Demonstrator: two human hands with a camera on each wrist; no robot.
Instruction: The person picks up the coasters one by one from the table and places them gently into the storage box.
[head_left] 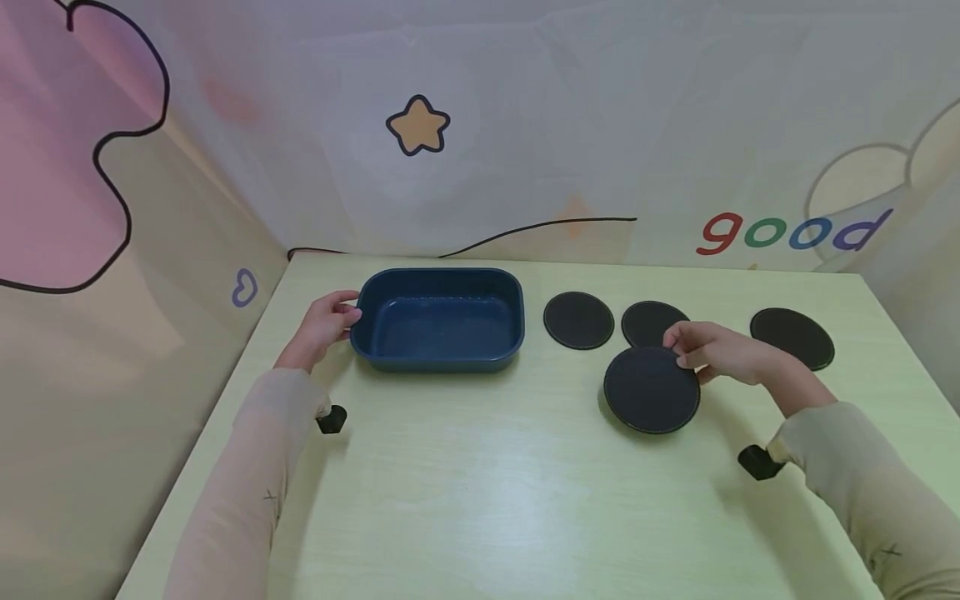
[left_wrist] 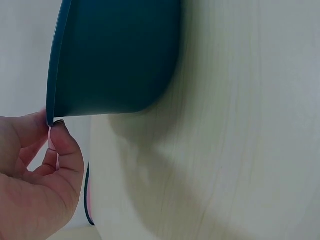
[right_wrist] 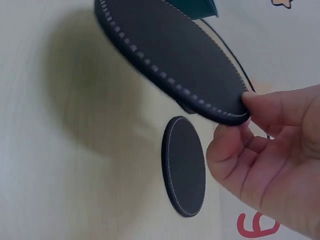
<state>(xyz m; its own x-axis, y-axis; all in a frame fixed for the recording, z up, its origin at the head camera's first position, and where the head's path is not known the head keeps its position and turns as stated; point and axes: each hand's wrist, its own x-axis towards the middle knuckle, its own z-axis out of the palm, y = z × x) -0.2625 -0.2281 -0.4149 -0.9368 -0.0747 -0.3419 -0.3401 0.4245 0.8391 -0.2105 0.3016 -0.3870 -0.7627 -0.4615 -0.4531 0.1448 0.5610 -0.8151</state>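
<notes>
Head view, centre right of the frame: the right hand pinches the edge of a round black stitched leather coaster, thumb and fingers closed on its upper right rim. The right wrist view shows this coaster lifted off the table and tilted, with its shadow on the surface below.

Three more round black coasters lie flat on the pale green wood-grain table. One sits just right of the tray. A second lies behind the held coaster and is partly covered by it and by the hand. A third lies at the far right, well apart.

Left of centre stands a dark blue rectangular tray with rounded corners. The left hand holds its left rim; the left wrist view shows thumb and curled fingers pinching the rim's edge.

A white printed cloth backdrop stands behind the table.
</notes>
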